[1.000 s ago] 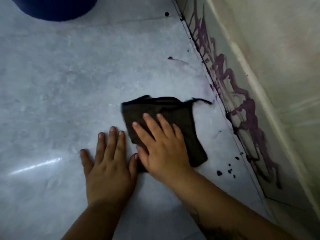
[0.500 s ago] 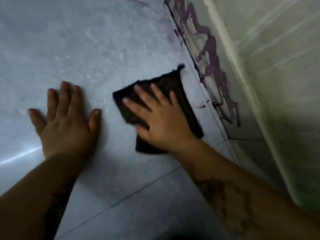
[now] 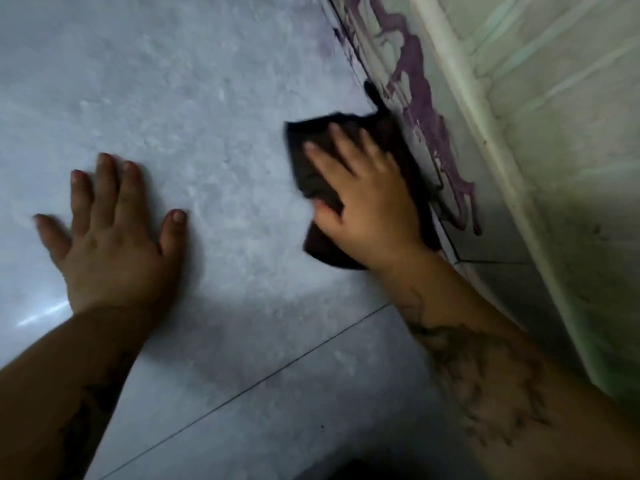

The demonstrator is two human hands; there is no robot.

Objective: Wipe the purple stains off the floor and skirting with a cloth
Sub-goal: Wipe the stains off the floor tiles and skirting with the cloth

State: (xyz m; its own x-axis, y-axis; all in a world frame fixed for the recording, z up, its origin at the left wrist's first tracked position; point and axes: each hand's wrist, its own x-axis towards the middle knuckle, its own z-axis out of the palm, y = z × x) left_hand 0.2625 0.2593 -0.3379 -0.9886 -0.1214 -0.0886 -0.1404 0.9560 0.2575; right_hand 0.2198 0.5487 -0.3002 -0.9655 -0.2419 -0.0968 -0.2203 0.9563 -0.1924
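Motion-blurred throughout; no writing legible. Dark cloth point(image 3: 349, 147) half hidden under the right hand point(image 3: 370, 206) — fingers spread, palm pressing it flat to the grey floor point(image 3: 207, 116), its edge against the skirting point(image 3: 491, 233). Purple stains point(image 3: 429, 116) streaked along that skirting, cut off at the top. Left hand point(image 3: 114, 237) splayed flat on the floor, well apart.

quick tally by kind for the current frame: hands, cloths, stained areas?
Hands: 2, left hand flat on the floor, right hand pressing the cloth
Cloths: 1, dark cloth at the base of the skirting
Stained areas: 2, purple streaks on the skirting, faint purple smear on the floor
Total: 5
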